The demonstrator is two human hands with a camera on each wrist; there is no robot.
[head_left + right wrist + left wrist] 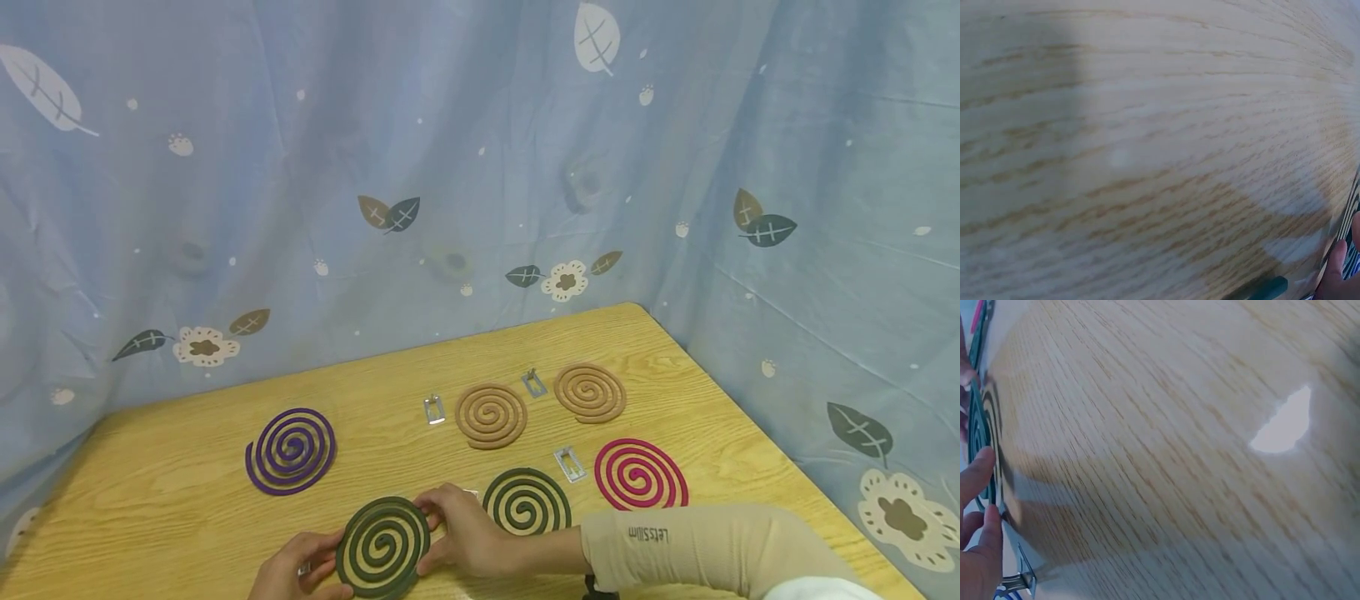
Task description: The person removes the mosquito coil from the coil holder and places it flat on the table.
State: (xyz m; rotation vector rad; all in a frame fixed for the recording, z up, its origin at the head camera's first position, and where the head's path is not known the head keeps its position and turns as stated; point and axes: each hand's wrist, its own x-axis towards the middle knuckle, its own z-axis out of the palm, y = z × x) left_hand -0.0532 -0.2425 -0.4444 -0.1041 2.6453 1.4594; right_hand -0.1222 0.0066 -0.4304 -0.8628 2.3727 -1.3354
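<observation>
A dark green mosquito coil [383, 546] is held between both hands at the table's front. My left hand [296, 571] pinches its left rim, and my right hand [471, 537] grips the opposite rim with thumb and fingers. In the left wrist view the coil [979, 428] appears edge-on at the far left, just over the table. A small metal stand [1019, 578] lies below the left fingers there. Close to the right wrist is another green coil [527, 502], flat on the table. The right wrist view catches only fingertips [1335, 265] and part of a coil.
A purple coil [291, 451] lies at left, two brown coils [491, 415] toward the back, and a magenta coil [637, 475] beyond the sleeved right forearm [690, 546]. Metal stands [434, 409] sit among them on the wooden table [187, 517]. A blue patterned curtain [450, 125] borders the table.
</observation>
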